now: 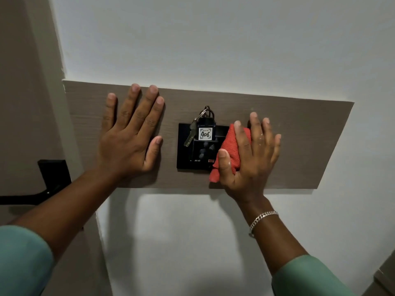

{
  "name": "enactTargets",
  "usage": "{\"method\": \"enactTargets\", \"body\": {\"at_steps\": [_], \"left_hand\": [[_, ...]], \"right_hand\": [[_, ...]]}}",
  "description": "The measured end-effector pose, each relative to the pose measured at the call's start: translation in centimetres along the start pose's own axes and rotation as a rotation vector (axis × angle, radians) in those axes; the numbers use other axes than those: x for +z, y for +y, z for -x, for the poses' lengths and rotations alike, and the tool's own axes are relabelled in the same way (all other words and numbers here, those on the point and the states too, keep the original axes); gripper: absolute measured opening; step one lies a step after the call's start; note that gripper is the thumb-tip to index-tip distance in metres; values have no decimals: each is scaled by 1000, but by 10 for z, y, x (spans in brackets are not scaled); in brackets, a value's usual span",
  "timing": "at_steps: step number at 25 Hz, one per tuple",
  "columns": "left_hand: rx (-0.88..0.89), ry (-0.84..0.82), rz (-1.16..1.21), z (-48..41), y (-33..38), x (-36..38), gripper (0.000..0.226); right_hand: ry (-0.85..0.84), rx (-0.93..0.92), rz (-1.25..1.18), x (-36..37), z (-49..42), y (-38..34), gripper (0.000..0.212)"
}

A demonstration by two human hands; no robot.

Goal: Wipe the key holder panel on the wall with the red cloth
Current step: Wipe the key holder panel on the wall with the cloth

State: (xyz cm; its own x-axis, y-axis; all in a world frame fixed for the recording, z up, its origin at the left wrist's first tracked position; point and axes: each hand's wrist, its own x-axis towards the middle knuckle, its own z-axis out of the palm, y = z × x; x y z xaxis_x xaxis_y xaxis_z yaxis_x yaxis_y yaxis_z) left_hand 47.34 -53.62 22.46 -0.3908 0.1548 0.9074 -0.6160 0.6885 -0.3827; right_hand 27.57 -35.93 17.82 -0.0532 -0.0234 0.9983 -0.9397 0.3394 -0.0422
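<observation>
Wood panel (299, 129) on white wall (213, 39), red cloth (229, 146) pressed w/ right hand (250, 154).

Looks like a hotel or guesthouse room, just inside the entrance. Shown by a black key holder panel (197, 146) of the kind that takes a room key, set on a grey wood-grain board (299, 133) fixed to a plain white wall (213, 39). Shown too by a key (189, 135) hanging there on a tag (205, 133) hand-marked 406, a room number. At the left edge, a black lever door handle (51, 184) on a beige door.
</observation>
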Motion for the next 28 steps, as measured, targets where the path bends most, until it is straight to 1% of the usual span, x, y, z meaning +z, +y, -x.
{"method": "enactTargets", "body": {"at_steps": [1,4,7,8,11,12,15,16,19,20,23,24,25,27,28], "left_hand": [[2,5,1,0,0,1,69],[2,24,-4,0,0,3,69],[5,31,-9,0,1,2,69],[5,31,-8,0,1,2,69],[2,21,6,0,0,1,69],[-1,21,4,0,0,1,69],[5,9,15,0,1,0,69],[5,8,15,-1,1,0,69],[-4,-1,20,0,1,-1,69],[-7,4,10,0,1,-2,68],[-2,-8,13,0,1,-1,69],[0,-5,9,0,0,0,69],[-1,-2,10,-1,0,1,69],[-2,1,13,1,0,1,69],[-1,4,6,1,1,1,69]], "right_hand": [[2,3,5,1,2,-2,55],[-24,-84,-40,-3,8,6,54],[5,11,-40,1,-5,0,53],[6,2,-32,3,-5,-3,54],[-37,-171,-30,-5,6,13,58],[-37,-167,-24,-6,5,19,59],[5,52,19,4,-6,3,60],[9,73,26,7,-5,-7,60],[-29,-35,-18,0,20,-2,62],[-25,-18,-34,-4,23,4,62],[49,277,-26,5,2,-11,58],[57,302,-21,8,-4,-20,58],[52,240,-12,10,-3,-23,58],[2,7,-20,4,14,-8,59],[-15,-50,-34,-2,19,3,58]]}}
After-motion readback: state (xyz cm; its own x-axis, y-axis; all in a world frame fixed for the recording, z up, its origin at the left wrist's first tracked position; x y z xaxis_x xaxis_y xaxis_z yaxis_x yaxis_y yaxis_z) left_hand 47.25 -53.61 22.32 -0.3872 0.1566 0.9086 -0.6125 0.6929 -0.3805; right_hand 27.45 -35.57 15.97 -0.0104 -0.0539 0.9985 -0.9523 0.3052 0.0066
